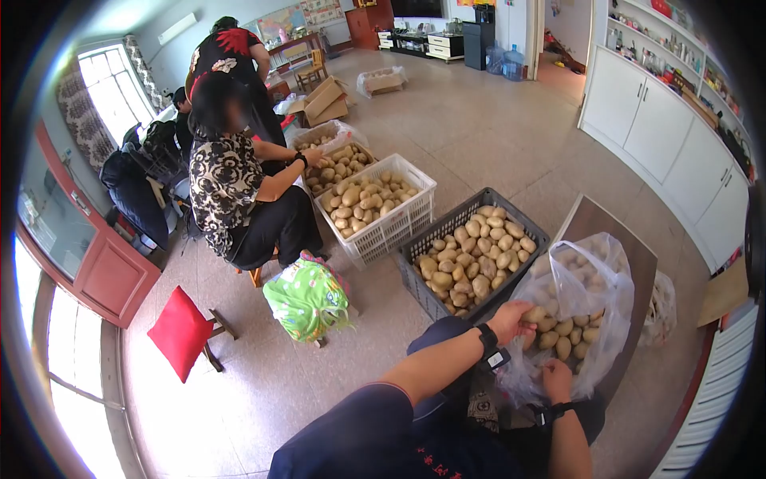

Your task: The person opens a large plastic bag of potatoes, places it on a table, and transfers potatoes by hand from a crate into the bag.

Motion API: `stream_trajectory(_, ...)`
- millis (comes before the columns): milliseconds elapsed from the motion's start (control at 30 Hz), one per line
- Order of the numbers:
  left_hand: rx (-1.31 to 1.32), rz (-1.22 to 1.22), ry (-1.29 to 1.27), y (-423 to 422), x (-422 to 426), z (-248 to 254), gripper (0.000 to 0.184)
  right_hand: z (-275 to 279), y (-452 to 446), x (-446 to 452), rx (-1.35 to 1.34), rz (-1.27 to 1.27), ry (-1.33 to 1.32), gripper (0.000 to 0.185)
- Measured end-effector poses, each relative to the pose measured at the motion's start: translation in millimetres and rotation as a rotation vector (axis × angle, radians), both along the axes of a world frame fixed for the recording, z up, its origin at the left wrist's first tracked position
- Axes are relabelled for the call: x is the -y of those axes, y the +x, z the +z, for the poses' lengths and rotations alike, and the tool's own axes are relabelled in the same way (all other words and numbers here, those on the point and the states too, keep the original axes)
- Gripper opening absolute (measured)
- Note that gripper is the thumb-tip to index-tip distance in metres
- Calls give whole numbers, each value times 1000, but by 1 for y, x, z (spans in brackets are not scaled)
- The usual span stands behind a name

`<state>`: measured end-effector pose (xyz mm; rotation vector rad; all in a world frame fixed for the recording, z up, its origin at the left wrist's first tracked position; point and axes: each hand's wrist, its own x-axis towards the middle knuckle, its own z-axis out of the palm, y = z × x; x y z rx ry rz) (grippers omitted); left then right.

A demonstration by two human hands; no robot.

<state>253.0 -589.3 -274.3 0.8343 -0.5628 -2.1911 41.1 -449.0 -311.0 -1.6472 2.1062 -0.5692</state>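
My left hand [511,321] is closed round a brown oval kiwifruit [535,314], over the left side of an open clear plastic bag [610,291]. My right hand [556,381] has its fingers curled at the near side of this bag; what they hold, if anything, is hidden. Inside the bag lie several kiwifruit [563,348], some blurred behind the plastic. The bag rests in front of me on a brown board-like surface [586,227]. Left of it, close to my left hand, stands a dark grey crate [517,209] filled with kiwifruit [471,259].
A white crate [375,239] of fruit stands beyond the grey one. There, a seated person [227,176] reaches into a lined box [339,164]; another person [231,60] stands behind. A green-covered stool [307,299] and a red-cushioned stool [183,331] are to the left, white cabinets [662,120] right.
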Motion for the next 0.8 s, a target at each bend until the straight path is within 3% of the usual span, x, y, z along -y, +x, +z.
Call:
stream_trajectory(233, -25, 175, 17, 22, 42, 10, 25, 12, 4, -5, -51, 4, 51, 22)
stream_trajectory(433, -16, 454, 65, 53, 76, 4, 27, 17, 6, -7, -111, 50, 108, 38)
stream_trajectory(567, -11, 502, 26, 65, 93, -40, 25, 13, 7, -8, -108, 84, 110, 50)
stream_trajectory(600, 69, 529, 81, 63, 104, -58, 23, 10, 7, -8, -118, 103, 128, 53)
stream_trajectory(633, 157, 489, -25, 67, 101, -54, 21, 6, 7, -6, -110, 117, 149, 54)
stream_trajectory(667, 579, 315, -392, 79, 94, -39, 20, 7, 7, -5, -103, 117, 181, 56)
stream_trajectory(700, 1207, 150, -826, 84, 85, -26, 20, 6, 6, -4, -126, 112, 222, 57)
stream_trajectory(733, 1466, 93, -998, 85, 80, -20, 20, 14, 9, -4, -114, 109, 264, 59)
stream_trajectory(767, 1538, 58, -1034, 84, 72, -10, 22, 1, 3, -6, -136, 105, 221, 57)
stream_trajectory(800, 1653, 46, -1099, 86, 81, -29, 21, 7, 4, -6, -117, 86, 261, 56)
